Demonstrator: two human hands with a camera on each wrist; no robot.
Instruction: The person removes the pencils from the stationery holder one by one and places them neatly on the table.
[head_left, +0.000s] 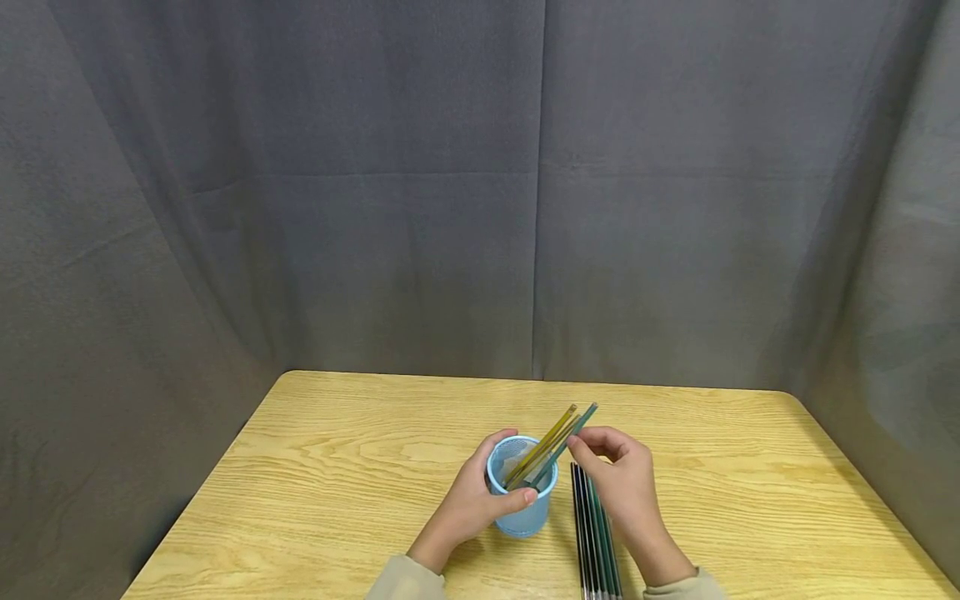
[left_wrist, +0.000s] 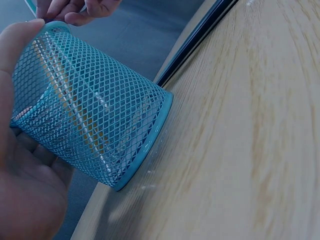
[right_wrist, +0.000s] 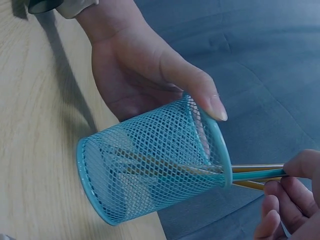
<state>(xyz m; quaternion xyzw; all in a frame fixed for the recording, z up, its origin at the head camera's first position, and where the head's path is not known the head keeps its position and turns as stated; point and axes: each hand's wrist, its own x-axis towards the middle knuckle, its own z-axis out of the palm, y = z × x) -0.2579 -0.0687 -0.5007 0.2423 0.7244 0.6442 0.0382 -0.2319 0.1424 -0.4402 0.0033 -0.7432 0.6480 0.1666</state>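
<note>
A light-blue wire-mesh pencil cup stands near the front middle of the table. My left hand grips it from the left, thumb along the rim and fingers behind the far side. Yellow pencils lean to the right inside the cup, their ends sticking out over the rim. Between thumb and fingertips, my right hand pinches a green pencil near its upper end. The lower part of that pencil is inside the cup, showing through the mesh in the right wrist view.
A row of dark and green pencils lies side by side on the wooden table, just right of the cup and partly under my right wrist. Grey curtains hang behind the table and at both sides.
</note>
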